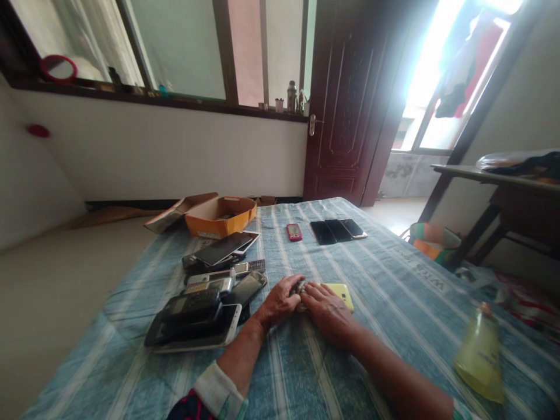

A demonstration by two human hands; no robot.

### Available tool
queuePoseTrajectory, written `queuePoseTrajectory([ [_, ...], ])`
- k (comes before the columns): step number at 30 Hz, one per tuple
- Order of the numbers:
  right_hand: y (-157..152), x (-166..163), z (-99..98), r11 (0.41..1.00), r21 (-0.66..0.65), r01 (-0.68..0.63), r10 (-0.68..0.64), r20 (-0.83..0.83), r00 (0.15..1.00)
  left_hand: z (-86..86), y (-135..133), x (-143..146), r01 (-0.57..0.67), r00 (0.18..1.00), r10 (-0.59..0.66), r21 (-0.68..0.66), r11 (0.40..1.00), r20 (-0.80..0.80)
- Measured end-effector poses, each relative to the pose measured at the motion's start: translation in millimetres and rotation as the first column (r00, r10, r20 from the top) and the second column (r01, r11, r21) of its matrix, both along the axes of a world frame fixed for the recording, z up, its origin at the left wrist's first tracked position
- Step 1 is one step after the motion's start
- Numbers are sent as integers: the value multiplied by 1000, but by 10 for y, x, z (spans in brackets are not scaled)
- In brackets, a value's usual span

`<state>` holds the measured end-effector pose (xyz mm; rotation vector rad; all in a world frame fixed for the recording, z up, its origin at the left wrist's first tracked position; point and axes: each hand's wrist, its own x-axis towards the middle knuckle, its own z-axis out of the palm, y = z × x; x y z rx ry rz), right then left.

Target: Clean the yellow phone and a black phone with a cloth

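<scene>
In front of me my left hand point(279, 302) is closed, thumb and fingers curled round a small crumpled greyish-brown cloth point(300, 287). My right hand point(327, 308) presses its fingers onto the same cloth from the other side, and the two hands nearly meet. A yellow phone point(342, 293) lies flat beneath my right hand, which covers part of it. Much of the cloth is hidden by fingers. Left of my hands is a pile of old phones point(196, 309); a grey phone point(247, 287) is the nearest to my left wrist.
Beyond my hands lie a small pink phone point(294, 232) and several dark phones point(336, 231) side by side. An open orange box point(221, 217) stands at the far left edge of the striped bedsheet point(280, 379). At right is a yellow spray bottle point(481, 356).
</scene>
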<state>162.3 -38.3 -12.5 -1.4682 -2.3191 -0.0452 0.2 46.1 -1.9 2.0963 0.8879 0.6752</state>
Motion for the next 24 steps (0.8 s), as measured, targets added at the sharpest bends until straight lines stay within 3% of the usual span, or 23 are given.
queuePoseTrajectory([
  [10,-72,121,-12,999,12,-37,36,44,998,67,-34,43,-56,998,56,-24,998,25],
  [19,68,-180,80,998,0,-67,67,10,998,61,-25,33,-58,995,66,-99,993,75],
  [24,0,-119,78,998,-10,-69,69,5,998,66,-36,33,-59,997,61,-60,996,37],
])
